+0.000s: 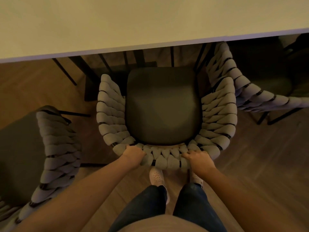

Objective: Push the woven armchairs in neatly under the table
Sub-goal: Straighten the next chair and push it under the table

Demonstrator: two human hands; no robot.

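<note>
A woven armchair [219,113] with thick grey braided rope and a dark seat cushion stands right below me, facing the pale table [133,22]. Its seat front lies just short of the table's edge. My left hand [133,155] grips the top of the woven backrest on the left. My right hand [198,159] grips the same backrest on the right, fingers curled over the rope. A second woven armchair [56,148] stands at the left, away from the table. A third woven armchair [250,91] sits at the right, partly under the table.
The wooden floor [259,156] spreads around the chairs. Dark table legs [65,71] and other chair legs show under the table edge. My feet in light shoes [156,176] stand directly behind the middle chair.
</note>
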